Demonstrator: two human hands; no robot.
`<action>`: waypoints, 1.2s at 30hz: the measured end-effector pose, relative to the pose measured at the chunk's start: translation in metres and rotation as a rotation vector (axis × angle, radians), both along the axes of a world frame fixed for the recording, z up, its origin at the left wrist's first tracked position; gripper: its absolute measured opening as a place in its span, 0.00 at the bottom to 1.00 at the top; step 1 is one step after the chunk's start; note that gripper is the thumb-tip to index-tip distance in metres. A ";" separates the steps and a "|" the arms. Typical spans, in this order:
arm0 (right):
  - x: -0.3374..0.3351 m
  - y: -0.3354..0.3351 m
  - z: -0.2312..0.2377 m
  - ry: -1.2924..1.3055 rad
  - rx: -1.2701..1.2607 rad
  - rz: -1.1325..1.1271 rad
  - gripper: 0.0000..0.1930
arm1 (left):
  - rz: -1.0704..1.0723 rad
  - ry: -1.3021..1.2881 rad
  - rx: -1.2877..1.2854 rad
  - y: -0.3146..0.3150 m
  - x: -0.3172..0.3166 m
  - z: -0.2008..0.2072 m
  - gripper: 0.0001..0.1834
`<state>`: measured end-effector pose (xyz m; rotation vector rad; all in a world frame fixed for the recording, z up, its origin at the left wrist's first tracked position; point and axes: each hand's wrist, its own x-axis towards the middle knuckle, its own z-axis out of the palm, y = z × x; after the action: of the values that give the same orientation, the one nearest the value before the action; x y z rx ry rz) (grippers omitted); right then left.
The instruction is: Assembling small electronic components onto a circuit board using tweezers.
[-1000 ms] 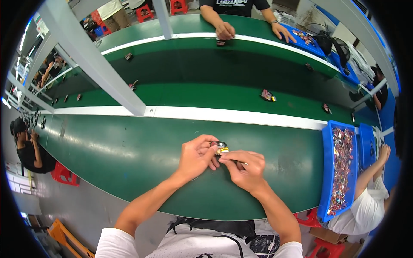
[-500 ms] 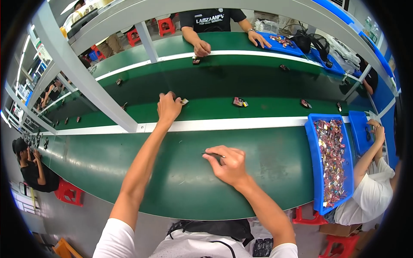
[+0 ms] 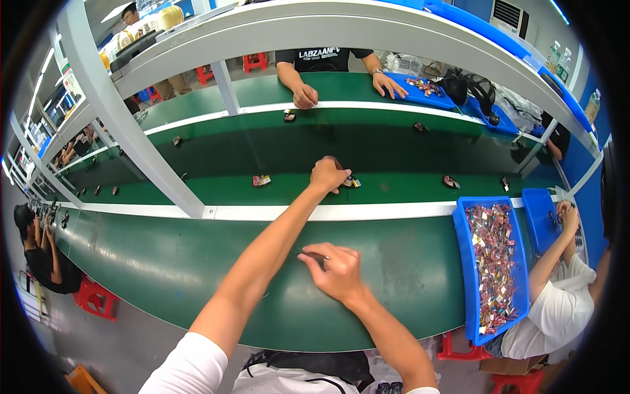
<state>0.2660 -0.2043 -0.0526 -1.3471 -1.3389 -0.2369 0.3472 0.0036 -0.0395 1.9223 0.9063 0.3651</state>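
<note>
My left hand (image 3: pixel 329 175) reaches over the white rail to the green strip beyond it. Its curled fingers close at the left end of a small electronic part (image 3: pixel 354 182) with a yellow and white patch; the fingertips are partly hidden. A similar part (image 3: pixel 261 180) lies to the left of that hand, and another part (image 3: pixel 450 182) to its right. Nearer to me, above the green table (image 3: pixel 407 282), my right hand (image 3: pixel 338 270) is closed on a thin dark pointed tool (image 3: pixel 311 253), perhaps tweezers, most of it covered by the fingers.
A blue tray (image 3: pixel 467 269) heaped with small parts stands at the table's right end, near a co-worker's hands (image 3: pixel 567 214). A grey frame post (image 3: pixel 125 105) rises at left. Across the belt (image 3: pixel 223 151), another person's hand (image 3: pixel 305 96) is beside a part (image 3: pixel 289 116).
My left hand has let go of one part and moved right to another. My right hand stays over the table with the tool. The whole view has shifted slightly.
</note>
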 end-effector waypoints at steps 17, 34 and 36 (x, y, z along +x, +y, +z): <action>-0.010 -0.008 0.008 0.255 -0.138 0.023 0.07 | 0.017 -0.383 -0.307 -0.019 -0.108 0.016 0.10; -0.009 -0.010 0.011 0.817 -0.192 0.221 0.06 | 0.080 -0.470 -0.658 -0.084 -0.226 0.007 0.11; -0.008 -0.009 0.011 0.800 -0.190 0.184 0.06 | 0.085 -0.464 -0.674 -0.087 -0.226 0.004 0.11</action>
<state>0.2577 -0.2135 -0.0417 -1.2598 -0.7988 0.5235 0.1217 -0.0838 -0.0354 1.1197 0.6821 0.4601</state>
